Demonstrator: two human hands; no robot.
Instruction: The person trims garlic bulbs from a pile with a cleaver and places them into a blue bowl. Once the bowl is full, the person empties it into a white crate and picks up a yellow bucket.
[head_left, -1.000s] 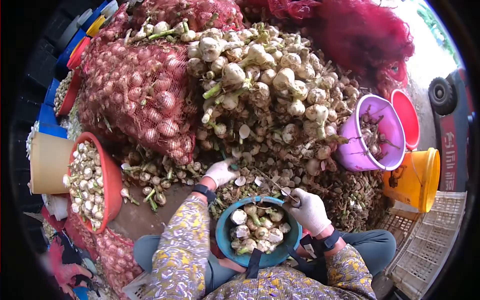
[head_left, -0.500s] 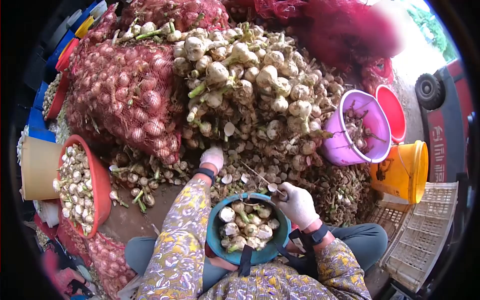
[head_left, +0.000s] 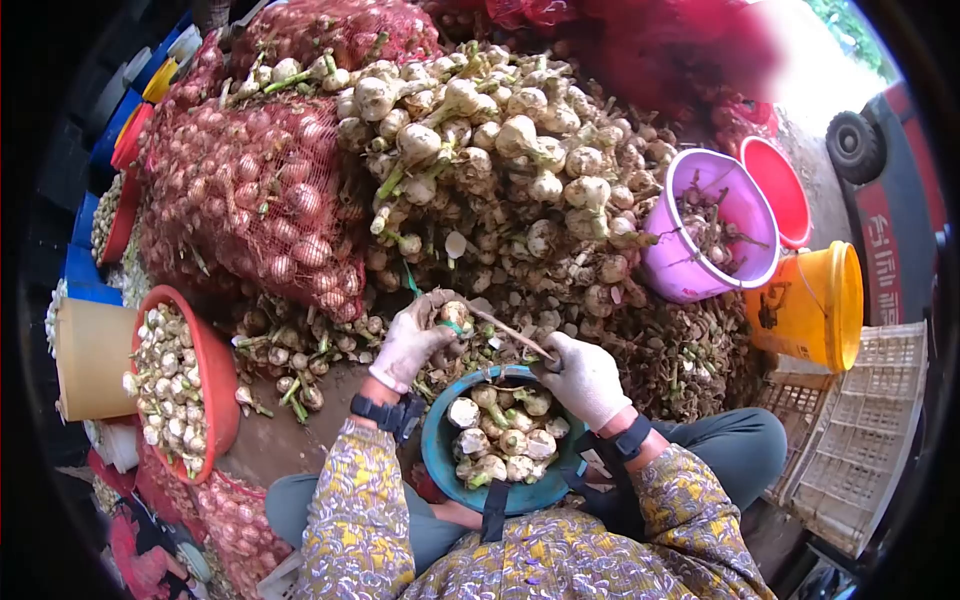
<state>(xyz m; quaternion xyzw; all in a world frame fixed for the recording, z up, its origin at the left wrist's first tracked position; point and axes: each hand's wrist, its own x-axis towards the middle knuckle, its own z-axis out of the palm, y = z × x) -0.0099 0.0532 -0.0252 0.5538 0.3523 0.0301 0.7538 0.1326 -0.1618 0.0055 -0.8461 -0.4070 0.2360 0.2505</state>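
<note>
My left hand [head_left: 413, 343], in a whitish glove, is closed round a garlic bulb [head_left: 456, 318] above the far left rim of a teal basin. Something green shows beside the bulb. My right hand [head_left: 583, 380], also gloved, grips the stem [head_left: 510, 332], which slants up left to the bulb; whether a tool lies along it I cannot tell. Trimmed garlic bulbs [head_left: 513, 441] fill much of the teal basin [head_left: 433, 462] between my legs. A large heap of garlic [head_left: 520, 170] with stems rises in front of both hands.
Red mesh sacks of garlic [head_left: 240, 190] and a red tub [head_left: 215, 385] stand left. At right are a purple bucket [head_left: 665, 262], a red bucket [head_left: 778, 195], a yellow bucket [head_left: 810, 305], white crates [head_left: 860, 440] and a vehicle wheel [head_left: 855, 147]. Cut scraps [head_left: 690, 365] lie nearer.
My left hand has come back from the heap's base and now holds a bulb near my right hand. My right hand has shifted slightly left and up. The view has shifted a little.
</note>
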